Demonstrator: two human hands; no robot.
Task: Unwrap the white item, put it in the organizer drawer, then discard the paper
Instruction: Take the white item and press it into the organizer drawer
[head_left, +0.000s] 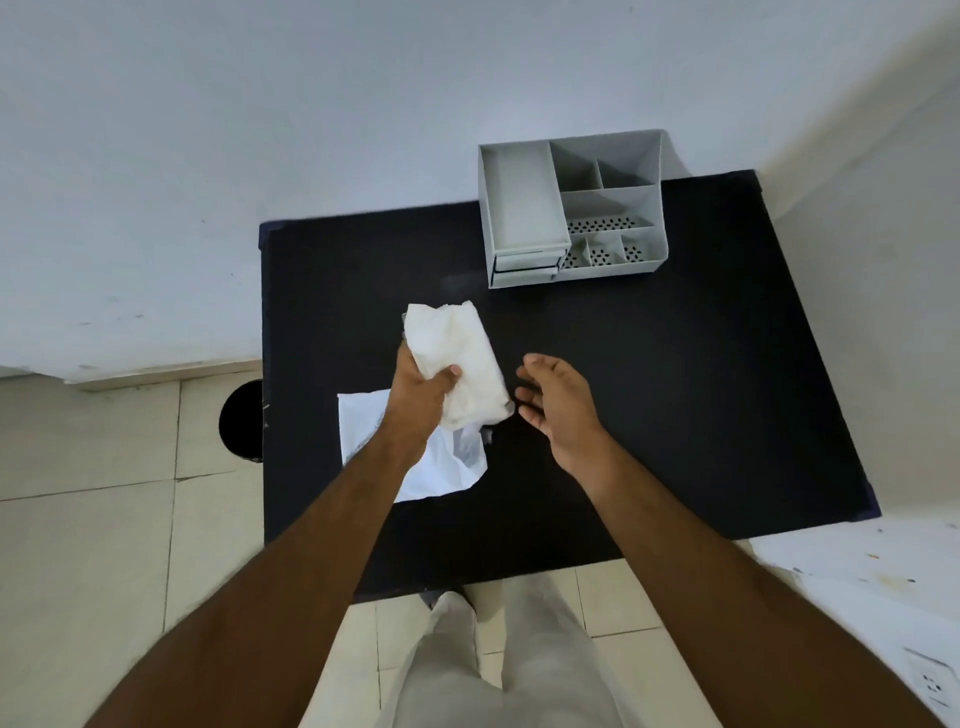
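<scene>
Seen from above, a person stands at the near edge of a black table (649, 405), both bare forearms reaching in from the bottom of the frame. The left hand (421, 395) grips a crumpled white item (457, 358) from below and holds it above the table's left-centre; what lies inside its creased folds cannot be made out. The right hand (556, 400) hovers just to the right of it, palm turned inward, fingers loosely spread and holding nothing. A flat sheet of white paper (447, 467) lies on the table beneath the left wrist, which covers part of it. At the table's far edge, right of centre, stands a grey organizer (571, 208) with open compartments and two shallow drawer fronts (527, 265) on its near-left side; their contents are hidden. Broad bare tabletop stretches to the right and between the hands and the organizer. A dark round object (241, 418) is half cut off by the table's left edge.
</scene>
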